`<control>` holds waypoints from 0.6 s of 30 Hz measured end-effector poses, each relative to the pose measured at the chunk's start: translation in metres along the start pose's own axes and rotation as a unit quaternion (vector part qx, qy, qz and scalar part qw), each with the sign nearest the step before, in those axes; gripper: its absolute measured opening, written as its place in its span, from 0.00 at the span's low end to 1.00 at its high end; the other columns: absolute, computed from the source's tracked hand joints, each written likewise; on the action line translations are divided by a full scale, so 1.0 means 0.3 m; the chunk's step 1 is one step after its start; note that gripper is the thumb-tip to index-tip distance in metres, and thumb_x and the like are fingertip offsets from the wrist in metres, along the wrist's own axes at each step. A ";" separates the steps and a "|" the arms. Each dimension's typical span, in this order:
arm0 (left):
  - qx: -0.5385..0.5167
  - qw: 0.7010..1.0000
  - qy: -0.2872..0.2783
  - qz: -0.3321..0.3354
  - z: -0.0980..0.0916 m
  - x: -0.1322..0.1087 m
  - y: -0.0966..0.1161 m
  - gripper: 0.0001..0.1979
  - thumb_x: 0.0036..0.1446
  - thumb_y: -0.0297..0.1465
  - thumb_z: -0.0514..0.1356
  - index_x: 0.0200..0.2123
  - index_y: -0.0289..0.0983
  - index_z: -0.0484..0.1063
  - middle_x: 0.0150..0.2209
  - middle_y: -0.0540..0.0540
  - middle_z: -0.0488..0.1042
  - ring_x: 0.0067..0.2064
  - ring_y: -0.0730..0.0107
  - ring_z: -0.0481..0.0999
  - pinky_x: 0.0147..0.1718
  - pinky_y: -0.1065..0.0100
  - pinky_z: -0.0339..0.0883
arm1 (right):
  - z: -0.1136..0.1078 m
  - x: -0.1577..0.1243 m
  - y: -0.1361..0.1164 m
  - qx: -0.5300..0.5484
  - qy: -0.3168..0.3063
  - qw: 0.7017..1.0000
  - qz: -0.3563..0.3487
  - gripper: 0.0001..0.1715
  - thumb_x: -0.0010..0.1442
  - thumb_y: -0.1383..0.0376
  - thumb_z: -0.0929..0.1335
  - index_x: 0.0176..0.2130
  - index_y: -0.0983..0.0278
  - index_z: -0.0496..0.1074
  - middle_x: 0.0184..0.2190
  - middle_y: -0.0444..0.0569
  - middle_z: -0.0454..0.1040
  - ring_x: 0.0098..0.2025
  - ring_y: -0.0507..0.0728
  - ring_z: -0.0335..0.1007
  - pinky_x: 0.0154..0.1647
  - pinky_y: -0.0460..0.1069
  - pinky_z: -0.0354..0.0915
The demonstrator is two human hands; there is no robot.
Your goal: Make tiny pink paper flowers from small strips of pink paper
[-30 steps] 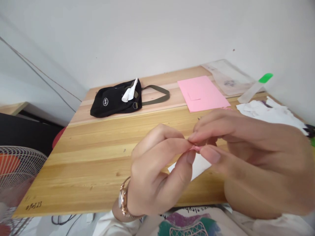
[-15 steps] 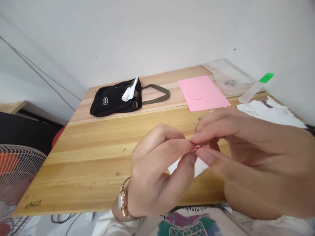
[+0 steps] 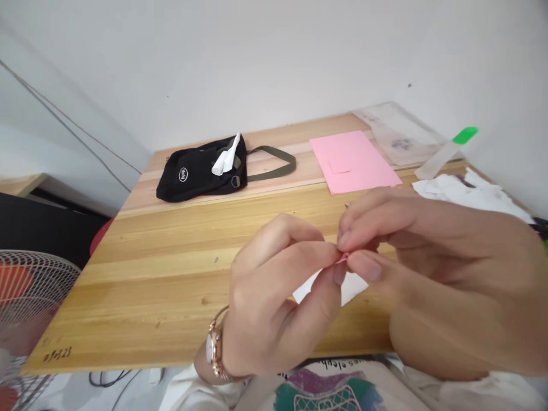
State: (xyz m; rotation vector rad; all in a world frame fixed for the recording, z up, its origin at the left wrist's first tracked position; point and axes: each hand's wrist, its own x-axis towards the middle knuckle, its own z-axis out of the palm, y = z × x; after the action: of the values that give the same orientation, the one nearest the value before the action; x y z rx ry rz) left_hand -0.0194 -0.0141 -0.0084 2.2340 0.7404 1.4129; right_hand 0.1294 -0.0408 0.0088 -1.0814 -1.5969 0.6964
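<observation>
My left hand (image 3: 280, 291) pinches a tiny folded piece of pink paper (image 3: 343, 258) between thumb and forefinger. From the other side, the fingertips of my right hand (image 3: 432, 274) close on the same piece, so only a sliver of it shows. Both hands are held over the front part of the wooden table. Beneath them lies a white sheet of paper (image 3: 353, 287), partly covered by my fingers. Farther back rests a stack of pink paper (image 3: 357, 157) with a small cut in the top sheet.
A black bag (image 3: 192, 174) with an olive strap and a crumpled tissue (image 3: 226, 157) on it lies at the back left. To the right are a clear plastic sleeve (image 3: 402, 134), a green-capped tube (image 3: 445, 154) and white scraps (image 3: 471, 194). A fan (image 3: 36, 291) stands beyond the left edge.
My right fingertips have shifted very slightly right, and a bit more of the pink piece shows between the hands. My left hand stays nearly still.
</observation>
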 end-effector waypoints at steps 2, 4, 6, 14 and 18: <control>0.006 1.000 0.000 0.001 0.001 0.001 0.001 0.04 0.52 0.23 0.54 0.30 0.36 0.68 0.27 0.48 0.67 0.28 0.74 0.68 0.23 0.70 0.65 | -0.003 -0.003 0.004 0.000 -0.009 1.000 0.000 0.04 0.49 0.69 0.68 0.29 0.59 0.71 0.26 0.42 0.71 0.27 0.51 0.67 0.26 0.47 0.65; 0.005 1.000 0.001 -0.003 0.002 0.001 0.003 0.05 0.52 0.24 0.54 0.29 0.36 0.68 0.27 0.48 0.67 0.28 0.74 0.68 0.22 0.69 0.65 | -0.007 -0.006 0.008 -0.005 -0.016 1.000 0.005 0.05 0.49 0.67 0.69 0.31 0.58 0.71 0.26 0.42 0.71 0.26 0.51 0.67 0.24 0.47 0.65; -0.009 1.000 0.005 -0.009 0.003 0.001 0.003 0.05 0.51 0.23 0.55 0.29 0.36 0.69 0.28 0.48 0.67 0.28 0.74 0.67 0.22 0.69 0.65 | -0.012 -0.007 0.010 -0.006 -0.022 1.000 0.006 0.06 0.49 0.67 0.69 0.32 0.58 0.71 0.27 0.43 0.71 0.26 0.51 0.66 0.23 0.47 0.65; -0.062 0.998 0.018 -0.007 0.005 0.000 -0.001 0.05 0.48 0.20 0.57 0.30 0.32 0.70 0.28 0.46 0.67 0.28 0.74 0.67 0.23 0.70 0.64 | -0.011 0.008 -0.005 0.007 -0.023 1.000 -0.003 0.03 0.51 0.67 0.68 0.30 0.59 0.72 0.25 0.44 0.72 0.27 0.53 0.67 0.23 0.47 0.65; -0.034 0.999 0.013 -0.008 0.005 -0.001 0.001 0.05 0.50 0.22 0.55 0.30 0.36 0.69 0.27 0.47 0.67 0.28 0.73 0.67 0.22 0.69 0.65 | -0.003 0.002 0.001 0.004 -0.008 1.000 0.003 0.03 0.50 0.68 0.68 0.29 0.59 0.72 0.26 0.43 0.72 0.27 0.52 0.68 0.24 0.47 0.65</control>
State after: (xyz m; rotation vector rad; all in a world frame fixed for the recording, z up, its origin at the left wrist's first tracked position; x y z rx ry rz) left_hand -0.0179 -0.0145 -0.0091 2.1583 0.7067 1.4416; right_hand 0.1303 -0.0402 0.0091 -1.0774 -1.6027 0.7166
